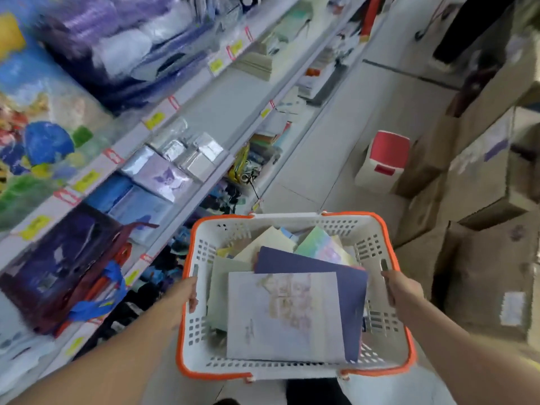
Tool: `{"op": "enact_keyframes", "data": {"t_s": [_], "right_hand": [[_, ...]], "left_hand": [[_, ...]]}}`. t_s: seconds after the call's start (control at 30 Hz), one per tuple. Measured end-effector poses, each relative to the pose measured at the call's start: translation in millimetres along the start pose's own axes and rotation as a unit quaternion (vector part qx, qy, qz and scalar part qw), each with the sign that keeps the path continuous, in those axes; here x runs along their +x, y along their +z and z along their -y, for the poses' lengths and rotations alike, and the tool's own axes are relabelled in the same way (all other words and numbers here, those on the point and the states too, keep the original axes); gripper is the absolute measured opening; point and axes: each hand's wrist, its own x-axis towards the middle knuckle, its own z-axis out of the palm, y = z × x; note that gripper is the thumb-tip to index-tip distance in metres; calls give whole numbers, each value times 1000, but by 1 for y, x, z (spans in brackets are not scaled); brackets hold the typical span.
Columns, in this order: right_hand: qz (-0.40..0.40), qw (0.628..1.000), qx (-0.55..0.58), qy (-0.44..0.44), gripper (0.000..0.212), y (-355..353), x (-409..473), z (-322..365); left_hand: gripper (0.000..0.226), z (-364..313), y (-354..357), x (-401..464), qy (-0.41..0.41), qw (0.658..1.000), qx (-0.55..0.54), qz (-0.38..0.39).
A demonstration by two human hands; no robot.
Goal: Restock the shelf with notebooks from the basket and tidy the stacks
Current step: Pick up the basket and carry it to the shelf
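I carry a white plastic basket point(377, 241) with an orange rim at waist height, low in the middle of the view. My left hand point(187, 293) grips its left rim and my right hand point(400, 287) grips its right rim. Inside lie several notebooks: a pale illustrated one point(280, 317) on top, a dark blue one point(336, 276) under it, and cream and pastel ones point(321, 244) further back. The shelf point(204, 106) runs along my left, with notebook stacks point(166, 176) in plastic wrap on the middle level.
Colourful bags point(64, 267) hang from the near shelf on the left. Cardboard boxes point(482, 176) are piled on the right. A white and red step stool point(382, 162) stands in the aisle ahead. A person's legs point(455, 45) are at the far top right.
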Motion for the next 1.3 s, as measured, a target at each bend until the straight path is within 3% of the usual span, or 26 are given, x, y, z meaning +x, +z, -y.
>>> {"op": "enact_keyframes", "data": {"t_s": [0.2,0.33,0.47,0.73,1.0,1.3], "right_hand": [[-23,998,-51,-24,28,17,107,183],[-29,996,-75,-30,25,36,175,281],[-18,994,-104,-27,24,54,239,366],[76,980,-180,-48,23,106,335,511],[131,928,-331,-107,26,170,346,615],[179,883,-411,-140,29,252,353,622]], "left_hand": [[23,-114,102,34,-54,998,-42,-9],[33,-186,166,76,-67,996,-58,-8],[28,-240,224,103,-100,992,-73,-7],[33,-337,296,121,-138,979,-133,-76],[33,-336,327,115,-213,927,-276,-135],[28,-282,332,138,-259,865,-392,-174]]}}
